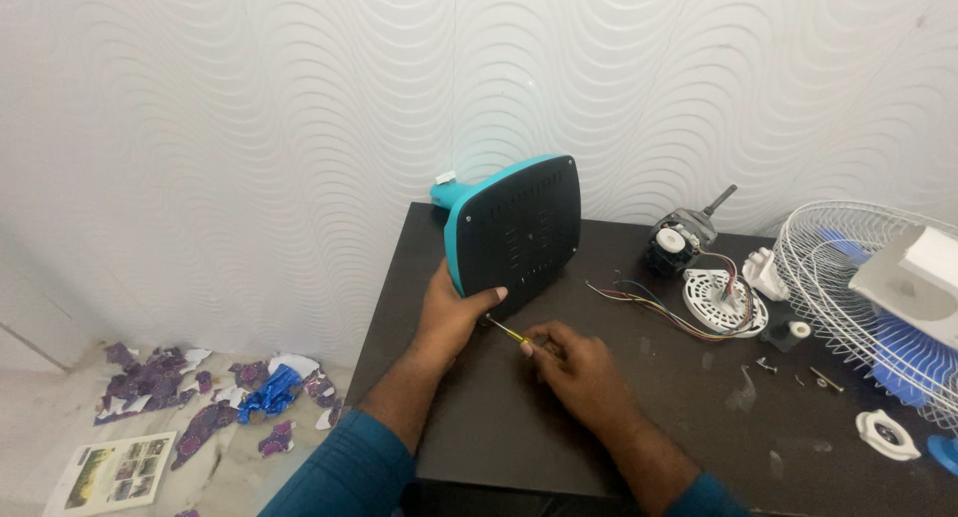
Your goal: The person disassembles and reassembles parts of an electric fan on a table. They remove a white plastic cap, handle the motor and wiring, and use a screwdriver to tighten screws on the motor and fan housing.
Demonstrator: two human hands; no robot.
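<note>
On the dark tabletop (599, 417) against the wavy white wall, the biggest thing to your right is the white wire fan guard (848, 277) with blue blades showing through it. Next in size, and the piece you are working on, is the teal fan base (514, 228) with its black underside turned toward you, tipped up on its lower edge near the table's back left corner.

Your left hand (449, 312) is wrapped around the base's lower left corner, thumb lying across the black plate. The shell looks like hard, smooth plastic, stiff but probably light and fairly slick, so it may well twist or skate on its edge if pushed; that corner grip, where teal rim meets black plate, seems the firmest place to steady it.

Further right sit the bare fan motor (679, 240), its coloured wires (649, 302) trailing across the table, and a white round cover (723, 302).

Your right hand (579, 362) is closed around a slim screwdriver (507, 332), its tip at the base's bottom edge just beside your left thumb. The tool is thin and rigid; pinched near the handle, it likely slips easily.

Smallest are the loose screws (813, 375), near the guard.
</note>
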